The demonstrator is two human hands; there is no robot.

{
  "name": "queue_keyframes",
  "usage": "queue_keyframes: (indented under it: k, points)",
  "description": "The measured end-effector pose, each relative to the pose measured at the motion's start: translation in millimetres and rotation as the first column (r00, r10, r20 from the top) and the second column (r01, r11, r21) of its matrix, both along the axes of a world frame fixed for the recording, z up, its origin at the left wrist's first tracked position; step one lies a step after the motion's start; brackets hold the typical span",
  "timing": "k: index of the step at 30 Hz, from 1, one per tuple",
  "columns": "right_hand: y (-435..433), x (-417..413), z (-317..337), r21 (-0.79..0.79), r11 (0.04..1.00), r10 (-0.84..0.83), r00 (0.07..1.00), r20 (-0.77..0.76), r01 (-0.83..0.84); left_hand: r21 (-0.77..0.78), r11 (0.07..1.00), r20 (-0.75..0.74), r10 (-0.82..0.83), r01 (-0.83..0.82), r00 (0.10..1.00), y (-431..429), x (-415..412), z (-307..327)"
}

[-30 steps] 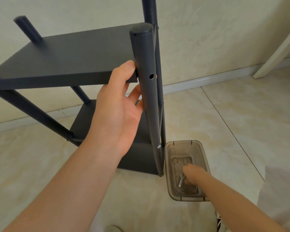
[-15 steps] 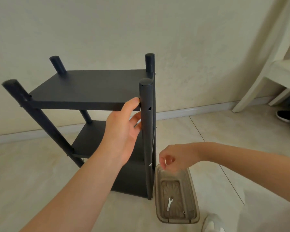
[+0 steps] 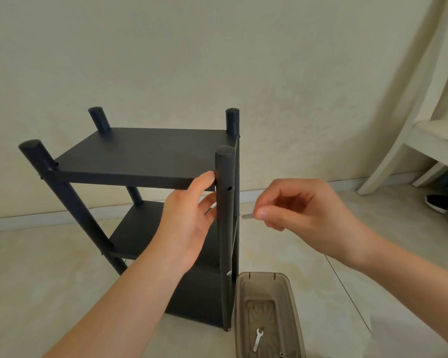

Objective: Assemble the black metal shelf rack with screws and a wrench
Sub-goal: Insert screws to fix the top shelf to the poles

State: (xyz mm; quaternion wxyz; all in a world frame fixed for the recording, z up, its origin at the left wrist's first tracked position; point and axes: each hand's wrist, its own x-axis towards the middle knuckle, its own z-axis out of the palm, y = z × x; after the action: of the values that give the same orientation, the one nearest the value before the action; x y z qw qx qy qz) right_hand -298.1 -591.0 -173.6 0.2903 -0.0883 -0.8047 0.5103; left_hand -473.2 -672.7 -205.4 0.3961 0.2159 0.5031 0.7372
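The black metal shelf rack [image 3: 140, 156] stands on the floor with three shelves and four round posts. My left hand [image 3: 189, 218] touches the front edge of the top shelf beside the near right post [image 3: 224, 228], thumb up against the shelf, fingers under it. An empty screw hole [image 3: 229, 188] shows in that post at shelf height. My right hand [image 3: 298, 205] pinches a small silver screw [image 3: 247, 216], which points left toward the post, a short way right of it and below the hole. A small silver wrench [image 3: 258, 339] lies in the tray.
A translucent brown plastic tray [image 3: 243, 306] sits on the tiled floor right of the rack's foot, with a loose screw [image 3: 281, 354] inside. A white chair [image 3: 409, 140] stands at the right by the wall, a dark shoe [image 3: 436, 202] near it.
My right hand lifted out of the tray with a screw and rose toward the near right post. The view pulled back and up. My left hand stayed on the top shelf.
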Motion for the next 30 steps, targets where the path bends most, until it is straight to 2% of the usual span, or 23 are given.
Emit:
queue_keyframes:
  k: [5, 9, 16, 30]
  points:
    - [-2, 0, 4, 0.008, 0.993, -0.115, 0.992, -0.049, 0.115, -0.026, 0.999, 0.044, 0.019, -0.018, 0.999, 1, -2, -3]
    - [0, 1, 3, -0.041, 0.994, -0.105, 0.994, -0.043, 0.103, -0.013, 1.000, 0.020, -0.015, 0.015, 1.000, -2, -2, -3]
    - [-3, -6, -2, 0.071, 0.984, -0.160, 0.986, -0.050, 0.164, 0.004, 1.000, 0.023, -0.017, 0.017, 1.000, -3, -3, -4]
    - [-9, -13, -12, 0.182, 0.960, -0.205, 0.977, -0.062, 0.213, 0.002, 1.000, -0.092, -0.015, 0.016, 0.996, -3, -5, -7]
